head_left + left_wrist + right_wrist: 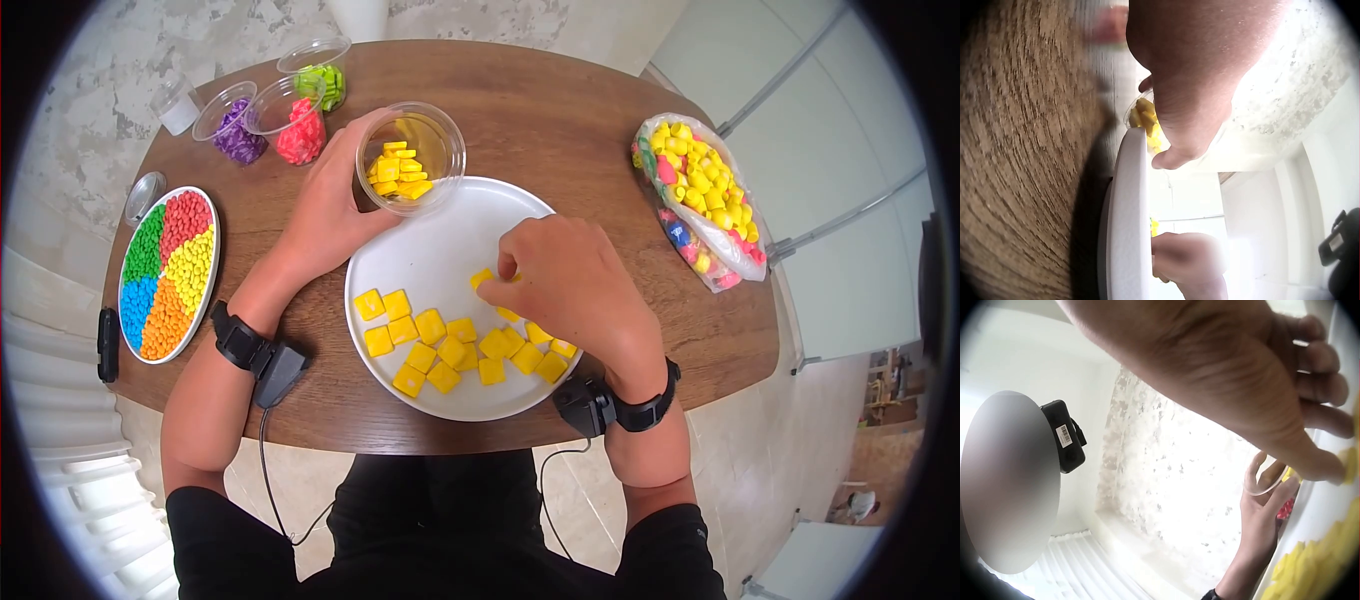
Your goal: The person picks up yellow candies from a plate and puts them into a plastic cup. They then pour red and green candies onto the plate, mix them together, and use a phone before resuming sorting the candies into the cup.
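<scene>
My left hand point(335, 200) holds a clear plastic cup point(412, 205) by its side, tilted over the far-left rim of a white plate point(410, 260). Inside the cup lie several yellow square pieces point(398, 170), also visible in the left wrist view as a yellow heap point(1145, 117). Over the plate's right half, my right hand point(575, 285) reaches down with curled fingers. Its thumb and forefinger pinch a yellow square piece point(482, 279), partly hidden by the fingers. More yellow squares point(430, 325) lie spread across the near half of the plate.
An oval dish point(205, 300) of small coloured candies stands at left. Behind it are clear cups with purple point(238, 140), pink point(300, 140) and green point(320, 88) pieces. A bag point(705, 200) of yellow and pink pieces lies at right on the wooden table point(560, 130).
</scene>
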Demonstrator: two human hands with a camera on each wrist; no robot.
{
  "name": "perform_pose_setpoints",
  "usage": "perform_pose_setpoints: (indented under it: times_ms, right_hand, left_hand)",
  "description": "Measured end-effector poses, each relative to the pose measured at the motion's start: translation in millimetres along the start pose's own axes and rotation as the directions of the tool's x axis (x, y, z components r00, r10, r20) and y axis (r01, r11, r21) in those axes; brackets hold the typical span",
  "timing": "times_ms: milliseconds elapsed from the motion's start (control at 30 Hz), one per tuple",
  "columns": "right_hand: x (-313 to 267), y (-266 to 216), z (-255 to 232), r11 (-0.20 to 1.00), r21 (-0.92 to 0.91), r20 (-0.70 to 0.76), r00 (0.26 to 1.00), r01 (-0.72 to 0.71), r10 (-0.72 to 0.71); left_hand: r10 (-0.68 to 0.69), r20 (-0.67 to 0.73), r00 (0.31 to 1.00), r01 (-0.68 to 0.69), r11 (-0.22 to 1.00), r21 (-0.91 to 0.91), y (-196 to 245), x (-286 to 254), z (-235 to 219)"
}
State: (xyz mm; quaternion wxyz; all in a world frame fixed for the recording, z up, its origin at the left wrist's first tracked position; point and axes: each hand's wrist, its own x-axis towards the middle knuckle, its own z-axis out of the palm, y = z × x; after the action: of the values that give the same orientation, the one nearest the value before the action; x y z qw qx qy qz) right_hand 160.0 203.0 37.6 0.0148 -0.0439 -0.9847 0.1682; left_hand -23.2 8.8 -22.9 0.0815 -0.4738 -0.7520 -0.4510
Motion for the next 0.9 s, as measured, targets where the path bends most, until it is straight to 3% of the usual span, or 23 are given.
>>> perform_pose_setpoints:
  times_ms: [167, 333, 567, 633, 667, 767, 800, 833, 900]
  right_hand:
    - [2.9, -3.1, 7.4, 0.995, 0.075, 0.005, 0.998, 0.062, -0.063]
    - [6.0, -16.8, -4.2, 0.981, 0.194, 0.156, 0.987, 0.017, -0.048]
    - [-0.2, -11.6, -6.9, 0.984, 0.162, 0.074, 0.994, 0.071, -0.084]
    - [1.0, -14.0, -14.8, 0.996, 0.087, 0.238, 0.97, 0.019, -0.039]
    - [3.2, -13.1, -14.1, 0.996, 0.087, 0.238, 0.97, 0.017, -0.038]
    - [9.8, -16.8, -7.7, 0.982, 0.191, 0.155, 0.987, 0.01, -0.04]
    - [10.7, -21.0, -5.1, 0.942, 0.335, -0.069, 0.998, 0.035, -0.013]
    - [10.9, -22.9, -3.8, 0.883, 0.461, -0.284, 0.958, 0.092, 0.048]
    - [11.0, -18.6, -4.6, 0.89, 0.442, -0.296, 0.955, 0.114, 0.025]
  left_hand:
    - [0.002, -0.002, 1.0, -0.002, 1.0, 0.011, 0.7, 0.2, -0.8]
    - [0.005, -0.004, 1.0, -0.005, 1.0, 0.002, 0.7, 0.3, -0.3]
    - [0.008, 0.003, 1.0, -0.008, 1.0, 0.004, -0.5, -0.4, -1.3]
    - [0.002, 0.004, 1.0, -0.002, 1.0, -0.004, 0.4, -0.3, -0.9]
    - [0.003, 0.005, 1.0, -0.003, 1.0, -0.005, 0.2, -0.1, -0.5]
    - [0.019, -0.005, 1.0, -0.019, 1.0, 0.01, -0.6, -0.2, -0.3]
    - [0.01, -0.005, 1.0, -0.01, 1.0, 0.001, -0.4, -0.4, -0.1]
    - [0.002, -0.005, 1.0, -0.002, 1.0, -0.008, -0.2, -0.3, 0.2]
    - [0.005, -0.002, 1.0, -0.005, 1.0, -0.002, 0.4, -0.3, -0.2]
